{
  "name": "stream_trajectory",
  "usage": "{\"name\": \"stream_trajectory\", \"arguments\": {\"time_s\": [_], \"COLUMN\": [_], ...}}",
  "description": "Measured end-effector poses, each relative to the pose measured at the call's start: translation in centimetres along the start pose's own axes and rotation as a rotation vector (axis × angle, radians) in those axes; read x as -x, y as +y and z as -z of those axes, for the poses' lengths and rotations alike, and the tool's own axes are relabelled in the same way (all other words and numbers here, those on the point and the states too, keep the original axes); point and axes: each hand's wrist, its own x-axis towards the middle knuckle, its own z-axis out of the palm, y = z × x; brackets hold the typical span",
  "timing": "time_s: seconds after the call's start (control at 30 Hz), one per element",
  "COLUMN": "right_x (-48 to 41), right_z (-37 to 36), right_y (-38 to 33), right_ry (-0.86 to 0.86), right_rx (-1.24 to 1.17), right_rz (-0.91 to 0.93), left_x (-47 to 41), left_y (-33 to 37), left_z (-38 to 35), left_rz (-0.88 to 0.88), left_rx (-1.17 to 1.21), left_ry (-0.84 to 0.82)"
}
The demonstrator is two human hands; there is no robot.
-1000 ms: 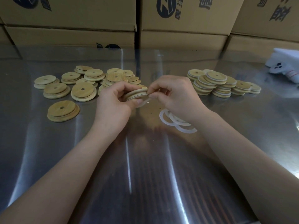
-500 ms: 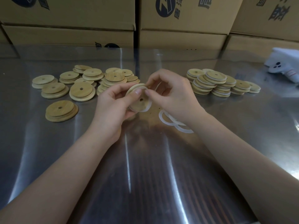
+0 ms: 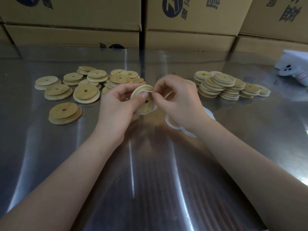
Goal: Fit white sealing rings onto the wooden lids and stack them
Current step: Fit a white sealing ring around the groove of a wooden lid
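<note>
The left grip (image 3: 116,105) clasps a wooden lid (image 3: 144,105) above the table (image 3: 150,180) while the right grip (image 3: 180,104) pinches a white sealing ring (image 3: 154,108) onto it; ringed lids (image 3: 223,80) sit stacked nearby, and many bare lids (image 3: 86,94) wait.

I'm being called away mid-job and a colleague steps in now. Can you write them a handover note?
Left hand grips one wooden lid, tilted, above the table.
Right hand pinches a white ring that is partly round the lid's rim, not yet seated.
Bare lids lie at the left; ringed lids are stacked at the right; spare rings lie on the table by the right wrist.
Done: the right-hand stacks. Left: seat this ring, stack the lid, then do the left pile.
</note>
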Motion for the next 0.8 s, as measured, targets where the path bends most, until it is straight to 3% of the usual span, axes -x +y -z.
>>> {"name": "stream_trajectory", "arguments": {"time_s": [0.33, 0.63, 0.8], "right_x": [-0.1, -0.3, -0.4], "right_z": [0.2, 0.7, 1.0], "right_y": [0.2, 0.4, 0.4], "right_ry": [-0.051, -0.052, -0.100], "right_rx": [-0.024, -0.191, -0.175], "right_rz": [-0.086, -0.279, -0.262], "left_x": [-1.0, -0.9, -0.7], "left_y": [-0.5, 0.1, 0.0], "left_z": [0.5, 0.6, 0.7], "left_rz": [-0.108, -0.237, -0.269], "left_rx": [-0.208, -0.387, -0.395], "left_ry": [0.060, 0.024, 0.013]}}
